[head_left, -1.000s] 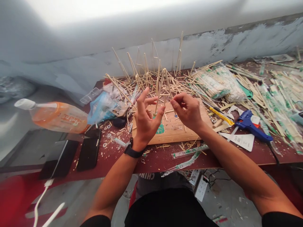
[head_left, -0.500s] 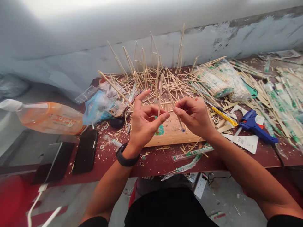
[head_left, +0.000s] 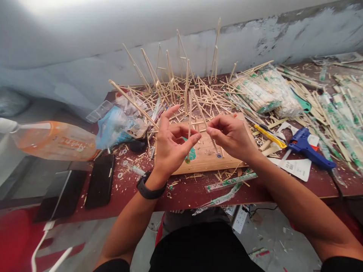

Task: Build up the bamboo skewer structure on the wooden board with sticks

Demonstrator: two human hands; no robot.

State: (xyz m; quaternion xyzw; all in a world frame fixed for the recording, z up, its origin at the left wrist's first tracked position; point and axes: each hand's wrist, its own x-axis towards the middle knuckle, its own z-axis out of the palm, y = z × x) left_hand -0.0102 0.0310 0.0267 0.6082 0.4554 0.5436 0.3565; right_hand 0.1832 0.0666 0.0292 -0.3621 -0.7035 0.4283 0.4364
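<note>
Two thin wooden sticks (head_left: 200,108) lean together at their tops, forming a narrow upside-down V over a wooden board (head_left: 210,164). My left hand (head_left: 176,145) has thumb and index finger closed around the left stick, while its other fingers are raised. The right stick is pinched low down by my right hand (head_left: 231,138), with the fingers curled. Its foot meets a small blue ring (head_left: 219,155) on the board. A green patch (head_left: 192,153) on the board shows partly behind my left hand.
Many loose and upright sticks (head_left: 170,88) crowd the back. At right lie a blue glue gun (head_left: 307,147), a yellow cutter (head_left: 269,136) and packed sticks (head_left: 261,94). An orange bottle (head_left: 56,139) and a black phone (head_left: 100,181) are at left. Wrappers (head_left: 231,182) lie in front.
The view has shifted slightly. Both hands keep their hold on the leaning sticks, with almost no change in finger position.
</note>
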